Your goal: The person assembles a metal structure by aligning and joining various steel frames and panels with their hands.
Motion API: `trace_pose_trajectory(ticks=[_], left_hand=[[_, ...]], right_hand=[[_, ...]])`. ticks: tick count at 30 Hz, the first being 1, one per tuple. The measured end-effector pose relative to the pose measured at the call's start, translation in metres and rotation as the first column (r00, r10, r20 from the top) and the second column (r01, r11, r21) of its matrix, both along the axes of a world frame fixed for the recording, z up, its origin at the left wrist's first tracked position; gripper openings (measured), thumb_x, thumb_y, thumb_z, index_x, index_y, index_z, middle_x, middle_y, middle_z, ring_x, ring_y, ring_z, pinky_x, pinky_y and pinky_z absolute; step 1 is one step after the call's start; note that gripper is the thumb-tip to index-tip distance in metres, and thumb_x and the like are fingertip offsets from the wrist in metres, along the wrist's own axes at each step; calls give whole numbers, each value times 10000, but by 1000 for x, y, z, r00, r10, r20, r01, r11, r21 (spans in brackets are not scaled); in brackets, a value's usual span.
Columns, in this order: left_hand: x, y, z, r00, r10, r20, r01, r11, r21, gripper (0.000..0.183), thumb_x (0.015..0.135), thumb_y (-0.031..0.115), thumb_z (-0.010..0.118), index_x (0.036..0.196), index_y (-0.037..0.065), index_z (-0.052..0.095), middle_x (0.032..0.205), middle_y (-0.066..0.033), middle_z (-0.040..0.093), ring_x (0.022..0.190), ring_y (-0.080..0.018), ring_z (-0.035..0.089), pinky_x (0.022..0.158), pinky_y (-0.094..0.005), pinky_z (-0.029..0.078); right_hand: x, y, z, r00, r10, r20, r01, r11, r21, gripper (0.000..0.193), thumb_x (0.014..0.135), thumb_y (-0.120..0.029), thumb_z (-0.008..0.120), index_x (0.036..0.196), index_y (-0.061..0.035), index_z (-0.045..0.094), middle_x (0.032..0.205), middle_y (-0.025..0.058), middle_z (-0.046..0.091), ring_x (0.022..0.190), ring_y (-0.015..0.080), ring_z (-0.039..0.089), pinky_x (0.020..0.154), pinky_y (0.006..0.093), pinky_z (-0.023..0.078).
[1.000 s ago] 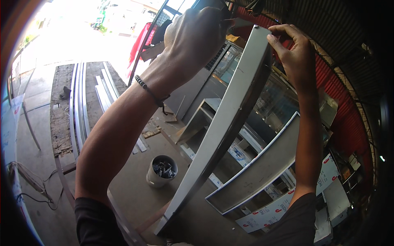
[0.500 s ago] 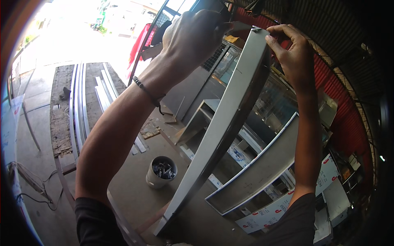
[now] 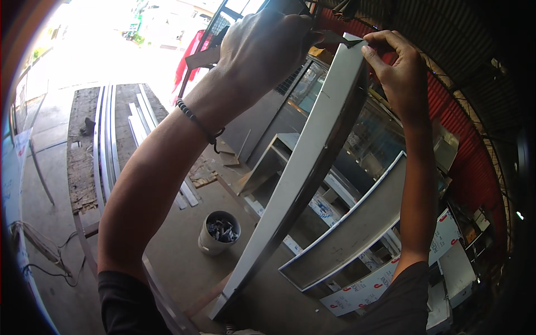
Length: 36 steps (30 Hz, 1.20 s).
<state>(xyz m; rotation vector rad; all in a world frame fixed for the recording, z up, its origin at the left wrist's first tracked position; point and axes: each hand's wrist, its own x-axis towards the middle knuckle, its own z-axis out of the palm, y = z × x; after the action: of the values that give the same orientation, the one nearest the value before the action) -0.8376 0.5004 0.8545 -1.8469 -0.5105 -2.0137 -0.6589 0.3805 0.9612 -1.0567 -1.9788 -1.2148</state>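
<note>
A long pale grey box-shaped metal piece (image 3: 301, 151) slants from the lower middle up to the top right. My left hand (image 3: 262, 50), raised at the top, is closed around a flat, blade-like tool (image 3: 334, 37). One end of this tool reaches the upper end of the metal piece; its other end sticks out left of my wrist. A small dark sliver shows where it meets the metal. My right hand (image 3: 403, 70) pinches the metal piece's upper corner between thumb and forefinger. The inside of my left hand is hidden.
A bucket of dark scraps (image 3: 219, 233) stands on the floor. Metal strips (image 3: 106, 134) lie on a worn board (image 3: 81, 167) at left. A framed grey panel (image 3: 346, 229) and a printed sheet (image 3: 363, 290) lie at right. Cables (image 3: 47, 248) trail at lower left.
My left hand and forearm have shifted slightly left. More of the flat tool shows at both ends, its tip now over the metal piece's upper end. My right hand stays in place.
</note>
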Motion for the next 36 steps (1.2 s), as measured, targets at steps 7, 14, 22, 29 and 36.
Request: trace_pose_trajectory(ticks=[7, 14, 22, 29, 36], left_hand=[[0, 0, -4, 988, 151, -15, -151, 988, -27, 183, 983, 296, 678, 1046, 169, 794, 748, -71, 709, 617, -218, 709, 516, -349, 552], [0, 12, -6, 985, 170, -18, -169, 984, 50, 125, 936, 218, 715, 1056, 201, 741, 717, -60, 712, 631, -205, 719, 534, -360, 579], [-4, 16, -9, 966, 258, -32, -251, 957, 146, 180, 973, 301, 666, 1111, 231, 756, 682, -69, 662, 632, -217, 721, 494, -350, 542], [-8, 11, -10, 961, 265, -79, -256, 960, 112, 180, 977, 319, 659, 1103, 232, 754, 725, -54, 684, 668, -216, 731, 517, -353, 557], [-10, 5, -21, 992, 83, 92, -87, 995, 44, 201, 978, 260, 677, 916, 71, 709, 657, -96, 680, 540, -236, 685, 441, -384, 500]], right_hand=[[-5, -4, 3, 998, -25, 59, 24, 1000, 18, 147, 887, -75, 730, 1010, 6, 725, 943, 130, 719, 877, 244, 722, 843, 355, 548], [-10, -7, 3, 998, -57, -41, 54, 995, -84, 203, 866, -56, 756, 1065, -29, 727, 952, 104, 731, 881, 208, 727, 826, 343, 554], [-14, -13, -2, 911, -188, 367, 120, 973, 199, 209, 823, -83, 798, 1026, -111, 757, 997, 16, 713, 914, 208, 691, 846, 374, 492], [-12, -13, -3, 863, -286, 415, 159, 936, 315, 131, 818, -155, 816, 936, -133, 764, 995, -30, 687, 990, 185, 635, 854, 382, 435], [-17, -4, -4, 815, -323, 481, 149, 919, 365, 123, 869, -137, 764, 963, -90, 698, 1021, -20, 657, 1003, 193, 623, 878, 406, 431]])
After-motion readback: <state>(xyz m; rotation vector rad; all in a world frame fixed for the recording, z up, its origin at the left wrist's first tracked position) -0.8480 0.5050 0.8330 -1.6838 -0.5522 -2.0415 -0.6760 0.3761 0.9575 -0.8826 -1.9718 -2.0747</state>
